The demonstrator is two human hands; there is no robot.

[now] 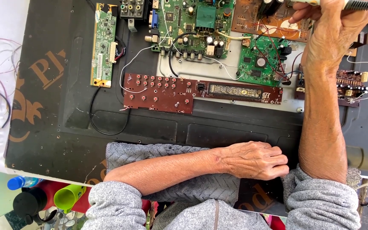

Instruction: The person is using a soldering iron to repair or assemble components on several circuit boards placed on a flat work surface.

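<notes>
My right hand (335,32) reaches up to the top right and grips a tool with a dark ribbed handle (365,4) and a cream part; its tip is out of view. It hovers over a brown circuit board (252,19). My left hand (256,160) rests loosely closed on the dark back panel (56,127), next to a grey knitted cloth (150,151), and holds nothing. A long red-brown button board (158,91) with a display strip (235,91) lies in the middle. Green circuit boards (192,27) lie above it.
A narrow green board (104,44) stands at the upper left. Another small brown board (352,85) with wires lies at the right. Loose thin wires (1,85) lie on white cloth at the left. A black cup (30,204), a green cup (68,196) and a blue-capped bottle (18,182) sit at bottom left.
</notes>
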